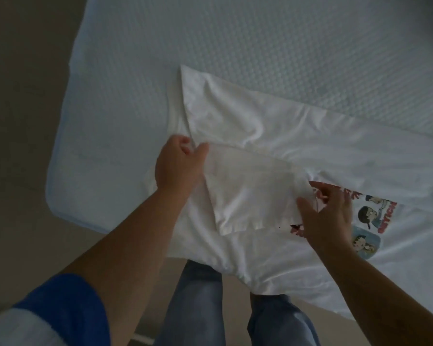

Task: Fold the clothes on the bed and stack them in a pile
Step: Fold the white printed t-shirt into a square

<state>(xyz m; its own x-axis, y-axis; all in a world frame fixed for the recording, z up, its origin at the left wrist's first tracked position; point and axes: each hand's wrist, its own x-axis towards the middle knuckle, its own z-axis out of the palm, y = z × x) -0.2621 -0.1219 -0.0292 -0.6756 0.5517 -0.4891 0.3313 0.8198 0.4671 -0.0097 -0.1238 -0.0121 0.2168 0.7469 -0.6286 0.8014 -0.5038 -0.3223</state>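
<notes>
T-shirt (pixel 273 136) print (pixel 375 216) partly hidden beneath right hand (pixel 328 216).

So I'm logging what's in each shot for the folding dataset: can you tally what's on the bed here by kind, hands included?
White printed T-shirt: 1, lying on the bed
Hands on it: 2, the left hand pinching the fabric and the right hand at the folded sleeve
Other garments or a finished pile in view: 0
Total: 3

Left hand (pixel 178 162) at 9 o'clock, fingers and thumb pinched; right hand (pixel 328 216) at 3 o'clock, fingers spread, pinching lightly
</notes>
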